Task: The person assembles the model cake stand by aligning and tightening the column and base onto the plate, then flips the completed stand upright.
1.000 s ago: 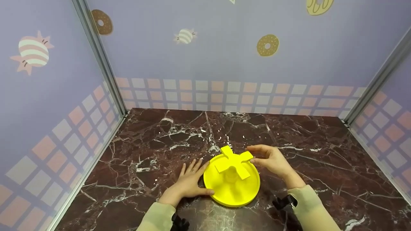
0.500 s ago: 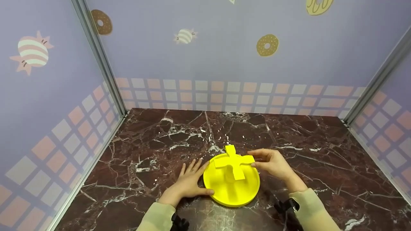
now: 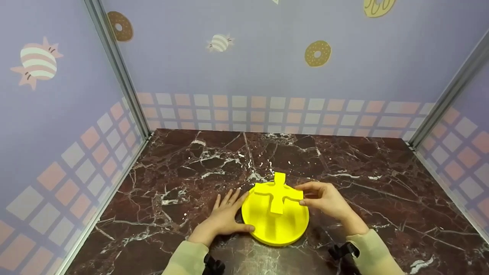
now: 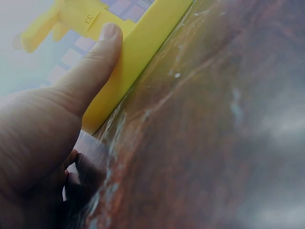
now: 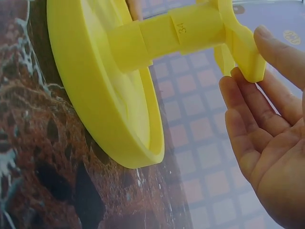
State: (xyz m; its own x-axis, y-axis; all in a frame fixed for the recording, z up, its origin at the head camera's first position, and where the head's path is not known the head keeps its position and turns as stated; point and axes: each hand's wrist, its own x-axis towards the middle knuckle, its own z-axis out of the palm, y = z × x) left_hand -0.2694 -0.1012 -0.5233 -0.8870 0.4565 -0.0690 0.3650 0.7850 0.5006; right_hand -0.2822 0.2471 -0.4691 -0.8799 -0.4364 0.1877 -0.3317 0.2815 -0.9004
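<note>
A yellow round dish [image 3: 256, 223] with a raised rim lies on the marble tabletop. From its middle rises a yellow post [image 5: 164, 36] with small numerals on it, topped by a four-armed cross handle [image 3: 278, 191]. My right hand [image 3: 324, 198] pinches the right-hand arm of the cross between thumb and fingers, which lie on either side of it in the right wrist view. On the dish's left, my left hand [image 3: 225, 217] is spread flat with straight fingers. Its thumb [image 4: 97, 64] rests along the rim, and the index fingertip touches the rim further back.
Dark red marble [image 3: 183, 172] with white veins surrounds the dish, strewn with small white specks behind it. Lilac walls [image 3: 267, 68] with printed sweets and tile patterns enclose the back and both sides, joined by grey metal posts [image 3: 118, 68].
The cross handle has turned clockwise as seen from above. My right hand has moved slightly towards me with its arm; the left hand and dish have stayed in place.
</note>
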